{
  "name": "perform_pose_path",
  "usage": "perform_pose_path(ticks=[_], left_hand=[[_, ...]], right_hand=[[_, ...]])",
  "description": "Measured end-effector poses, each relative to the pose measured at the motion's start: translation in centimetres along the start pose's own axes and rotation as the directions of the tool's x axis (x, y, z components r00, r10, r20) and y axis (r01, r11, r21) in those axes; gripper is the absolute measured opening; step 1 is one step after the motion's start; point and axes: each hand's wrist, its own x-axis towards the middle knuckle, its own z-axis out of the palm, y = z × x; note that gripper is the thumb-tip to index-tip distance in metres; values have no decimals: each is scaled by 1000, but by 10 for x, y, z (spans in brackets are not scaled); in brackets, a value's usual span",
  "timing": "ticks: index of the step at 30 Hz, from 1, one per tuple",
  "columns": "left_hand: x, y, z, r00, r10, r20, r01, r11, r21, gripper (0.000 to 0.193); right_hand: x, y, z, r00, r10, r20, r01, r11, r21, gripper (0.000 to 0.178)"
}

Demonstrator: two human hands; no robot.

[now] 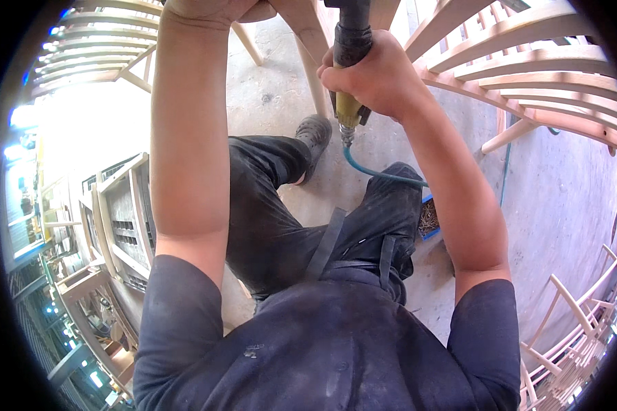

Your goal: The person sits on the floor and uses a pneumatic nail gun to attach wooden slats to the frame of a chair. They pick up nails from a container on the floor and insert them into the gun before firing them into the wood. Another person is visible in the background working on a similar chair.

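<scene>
Wrapped tight around the dark handle of a pneumatic nail gun (350, 48): right hand (377, 79), fingers curled fully closed, grip pinching the tool just above its yellow base. Held upright and raised, nose lost past the top edge, apparently so the body of the gun points up into the pale wooden chair frame (528, 61) right beside it. Teal air hose (380, 172) hanging from the brass fitting under the gun, trailing down and right across the dark trouser leg, slack enough not to pull on the tool.

Left hand (209, 8) just left of the gun, at the same height, mostly cropped by the top edge; knuckles bent over, seemingly pressed against a wooden chair leg (308, 41) to steady it, though whether this grip closes on the wood or only rests against it: cannot tell.

Below the gun, right of the hose, a small blue box of nails (429, 219) on the concrete floor (562, 192), kept within easy reach. Black shoe (314, 133) planted just below and left of the gun, bracing the stance. More unfinished chair frames further right and lower right of the gun.
</scene>
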Motion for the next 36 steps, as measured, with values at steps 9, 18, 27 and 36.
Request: perform_pose_path(ticks=[9, 18, 27, 36], left_hand=[[2, -2, 0, 1000, 21, 1, -21, 1000, -7, 71], [-1, 2, 3, 1000, 4, -29, -3, 1000, 15, 72], [0, -8, -3, 1000, 16, -6, -16, 1000, 7, 75], [-9, -6, 13, 950, 202, -239, -127, 946, 297, 64]], right_hand=[[3, 4, 3, 1000, -18, -9, 18, 997, 69, 18], [4, 3, 3, 1000, -13, -23, 13, 1000, -11, 19], [-6, 15, 44, 944, -43, -326, 191, 879, 437, 20], [-96, 46, 26, 998, 21, -52, 38, 427, 903, 23]])
